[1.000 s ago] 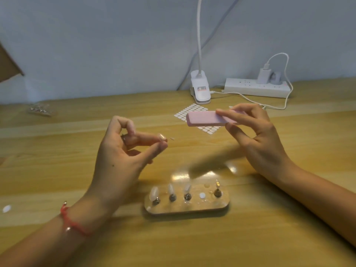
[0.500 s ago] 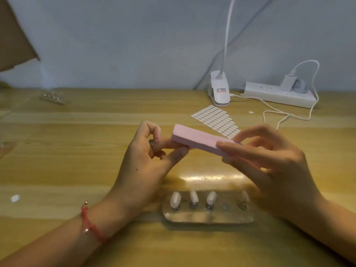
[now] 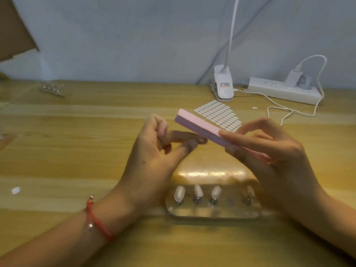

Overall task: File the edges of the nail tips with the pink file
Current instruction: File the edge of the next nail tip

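My right hand (image 3: 269,151) grips the pink file (image 3: 198,126) by its near end, the block slanting up to the left. My left hand (image 3: 156,151) pinches a small clear nail tip (image 3: 202,140) between thumb and forefinger, right under the file's lower edge; the tip is mostly hidden by my fingers. In front of me lies a clear holder (image 3: 212,213) with several nail tips (image 3: 197,190) standing on metal pegs. My right wrist covers the holder's right end.
A sheet of white adhesive tabs (image 3: 219,114) lies behind the file. A white clip lamp (image 3: 223,87) and a power strip (image 3: 283,92) with a charger and cable stand at the back right. A small clear packet (image 3: 52,89) lies at back left.
My two hands have come together: the file has swung down to the left until it meets the nail tip pinched in my left hand. The view has shifted closer.
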`<state>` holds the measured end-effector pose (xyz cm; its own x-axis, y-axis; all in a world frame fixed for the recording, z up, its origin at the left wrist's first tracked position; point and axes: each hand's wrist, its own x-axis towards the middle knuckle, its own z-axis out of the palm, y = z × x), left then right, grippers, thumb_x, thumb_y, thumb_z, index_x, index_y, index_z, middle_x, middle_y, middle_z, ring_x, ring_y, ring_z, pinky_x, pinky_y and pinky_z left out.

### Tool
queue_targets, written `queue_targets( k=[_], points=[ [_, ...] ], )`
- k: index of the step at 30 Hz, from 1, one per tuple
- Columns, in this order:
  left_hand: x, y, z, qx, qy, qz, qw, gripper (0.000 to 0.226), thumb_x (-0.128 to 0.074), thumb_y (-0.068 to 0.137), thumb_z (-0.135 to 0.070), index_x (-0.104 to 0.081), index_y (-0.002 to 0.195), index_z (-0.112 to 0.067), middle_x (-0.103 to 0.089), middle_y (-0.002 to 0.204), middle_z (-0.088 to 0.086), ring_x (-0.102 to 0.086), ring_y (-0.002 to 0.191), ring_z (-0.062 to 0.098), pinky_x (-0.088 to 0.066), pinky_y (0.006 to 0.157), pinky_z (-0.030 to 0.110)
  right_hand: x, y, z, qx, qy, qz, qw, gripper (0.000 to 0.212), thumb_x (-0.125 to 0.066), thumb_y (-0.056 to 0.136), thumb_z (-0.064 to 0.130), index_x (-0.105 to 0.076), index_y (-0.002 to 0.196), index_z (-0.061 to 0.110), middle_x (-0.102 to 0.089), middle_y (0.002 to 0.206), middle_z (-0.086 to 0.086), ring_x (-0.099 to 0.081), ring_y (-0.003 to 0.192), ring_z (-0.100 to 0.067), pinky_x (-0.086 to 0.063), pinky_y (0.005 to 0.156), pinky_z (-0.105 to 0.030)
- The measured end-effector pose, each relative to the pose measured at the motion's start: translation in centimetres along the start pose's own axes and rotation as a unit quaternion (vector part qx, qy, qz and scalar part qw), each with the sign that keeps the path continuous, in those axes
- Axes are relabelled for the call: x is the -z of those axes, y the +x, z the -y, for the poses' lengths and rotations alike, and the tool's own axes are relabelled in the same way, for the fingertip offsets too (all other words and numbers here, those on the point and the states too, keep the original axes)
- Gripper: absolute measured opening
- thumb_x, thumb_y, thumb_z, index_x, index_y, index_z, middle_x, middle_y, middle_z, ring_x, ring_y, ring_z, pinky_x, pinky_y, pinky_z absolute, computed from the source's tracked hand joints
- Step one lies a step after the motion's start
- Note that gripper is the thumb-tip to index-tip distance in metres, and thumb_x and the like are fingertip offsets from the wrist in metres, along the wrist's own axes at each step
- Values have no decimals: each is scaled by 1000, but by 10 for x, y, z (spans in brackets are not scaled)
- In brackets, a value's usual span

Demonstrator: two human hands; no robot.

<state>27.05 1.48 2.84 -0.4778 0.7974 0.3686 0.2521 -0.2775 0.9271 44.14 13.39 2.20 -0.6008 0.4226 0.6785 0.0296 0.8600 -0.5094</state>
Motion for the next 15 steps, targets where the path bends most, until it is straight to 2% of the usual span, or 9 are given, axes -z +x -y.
queue_targets(
  k=[1,3,5,8,12,15],
  points=[
    [0,0,1,-2,-3,7,1000,41,-66,76,-19,-25,82,-17,-76,88,-1,-71,93,14,-48,88,59,0,0,0,-3,6,7,1000,29,-60,90,31,-60,119,30,-58,103,-7,-64,79,-23,-54,62,-31],
    [3,1,3,-6,-21,-3,1000,41,-64,77,-16,-24,81,-18,-76,87,1,-72,90,14,-56,80,36,3,0,-1,-7,-1,21,1000,29,-58,91,33,-61,119,31,-58,105,-8,-64,83,-23,-55,62,-37],
    [5,4,4,-1,-35,-16,999,41,-63,79,-12,-23,80,-18,-76,87,2,-72,88,15,-54,78,21,5,0,-2,-15,-5,26,1000,29,-57,91,35,-60,120,32,-58,105,-8,-65,85,-25,-55,63,-40],
    [3,3,5,9,-49,14,999,42,-64,80,-9,-23,81,-17,-76,86,4,-72,89,15,-53,80,20,3,1,0,-16,15,32,999,33,-57,88,33,-60,121,31,-57,105,-7,-64,84,-27,-54,63,-39],
    [5,6,6,7,-58,-5,998,42,-64,81,-8,-23,82,-18,-76,85,2,-72,88,12,-51,75,14,3,0,0,-17,3,32,999,34,-57,89,33,-60,122,28,-57,104,-6,-65,85,-26,-56,65,-35],
    [2,6,8,22,-91,10,996,41,-65,75,-5,-27,84,-15,-76,81,6,-72,85,12,-53,74,16,2,1,1,-11,10,40,999,33,-57,90,34,-60,122,28,-57,105,-6,-65,84,-24,-56,64,-32]
  ],
)
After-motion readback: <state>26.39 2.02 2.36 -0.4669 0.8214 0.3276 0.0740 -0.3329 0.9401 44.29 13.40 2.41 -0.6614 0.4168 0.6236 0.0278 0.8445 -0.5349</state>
